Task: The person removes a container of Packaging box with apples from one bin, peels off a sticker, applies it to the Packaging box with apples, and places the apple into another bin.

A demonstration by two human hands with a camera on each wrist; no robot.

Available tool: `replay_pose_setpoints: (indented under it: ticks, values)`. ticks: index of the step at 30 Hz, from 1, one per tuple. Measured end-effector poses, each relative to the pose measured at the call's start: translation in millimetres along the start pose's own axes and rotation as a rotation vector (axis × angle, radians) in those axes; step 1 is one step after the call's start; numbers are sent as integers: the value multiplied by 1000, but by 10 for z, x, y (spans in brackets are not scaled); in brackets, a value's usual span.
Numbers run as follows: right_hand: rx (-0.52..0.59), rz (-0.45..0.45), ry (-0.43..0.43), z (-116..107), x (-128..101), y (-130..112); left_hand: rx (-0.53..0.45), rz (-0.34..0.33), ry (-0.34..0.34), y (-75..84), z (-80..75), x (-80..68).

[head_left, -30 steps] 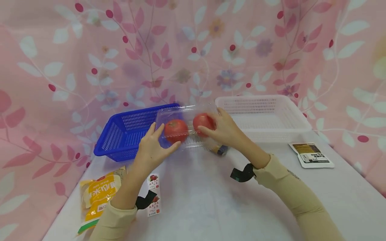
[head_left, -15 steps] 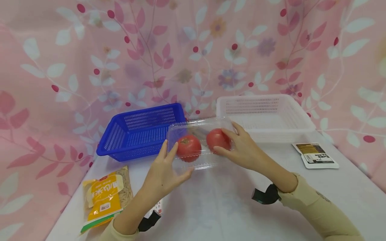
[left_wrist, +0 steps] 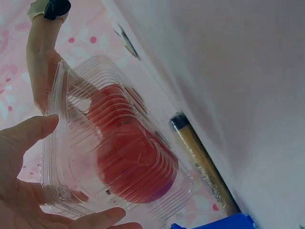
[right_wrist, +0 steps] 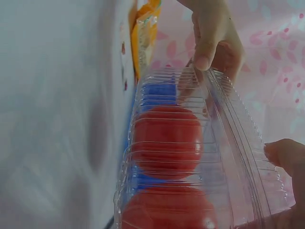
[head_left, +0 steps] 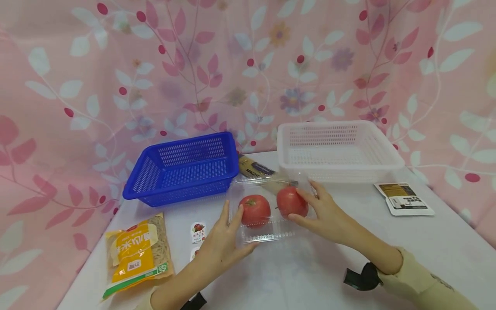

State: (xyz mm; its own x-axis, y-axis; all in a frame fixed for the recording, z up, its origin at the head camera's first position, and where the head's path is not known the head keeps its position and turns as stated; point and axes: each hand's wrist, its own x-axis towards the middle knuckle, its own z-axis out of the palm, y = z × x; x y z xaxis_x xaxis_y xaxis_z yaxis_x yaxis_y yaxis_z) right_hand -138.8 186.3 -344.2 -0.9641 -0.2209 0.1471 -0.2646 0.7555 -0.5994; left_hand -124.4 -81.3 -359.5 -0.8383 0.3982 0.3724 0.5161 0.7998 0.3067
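Steadying the clear plastic clamshell [head_left: 273, 218] from both ends is what this moment calls for, so we should share its load evenly. Call it the centre of a dial, with 12 o'clock pointing away from us: our left hand [head_left: 222, 242] is at 8 o'clock, thumb and fingers clasped over that end, and our right hand [head_left: 325, 216] clasps the opposite end at 3. Inside sit two red tomatoes [head_left: 254, 211], side by side, and the wrist views show the clamshell raised off the white tabletop [head_left: 302, 275].

Its walls look thin and springy, so we'd do best to press lightly near the ribs and rims; a hard squeeze could buckle them. We cannot tell whether it is latched, so a fingertip on the seam would be wise. Level matters too, since round fruit would probably roll at a tilt. Any lowering should be slow, both ends together. We ought to mind the spaghetti packet [head_left: 255, 168] at 11 o'clock, the blue basket [head_left: 186, 196] at 10 and the white basket [head_left: 341, 174] between 1 and 2.
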Motion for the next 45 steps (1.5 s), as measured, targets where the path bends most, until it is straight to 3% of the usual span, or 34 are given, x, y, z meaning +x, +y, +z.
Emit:
replay_pose_setpoints:
  ticks: [6,10,16,22,33,36,43,45]
  values:
    - [14,6,-29,135,-57,126,-13,3,-111,-55,105,-72]
    - [8,-1,-28,219,-78,187,-17,38,-131,-98,159,-125]
    - [16,-21,-9,293,-111,261,-51,26,-172,-108,221,-179]
    - [40,-46,9,342,-147,303,-37,48,-161,-111,266,-201]
    - [23,-71,10,320,-179,316,91,60,-137,-105,251,-190]
    - [7,-87,11,322,-194,337,120,43,-148,-95,236,-175]
    - [-5,-109,2,326,-210,351,81,-99,-306,-104,85,-126]
    - [-10,-113,4,319,-212,356,82,-110,-325,-150,45,-118]
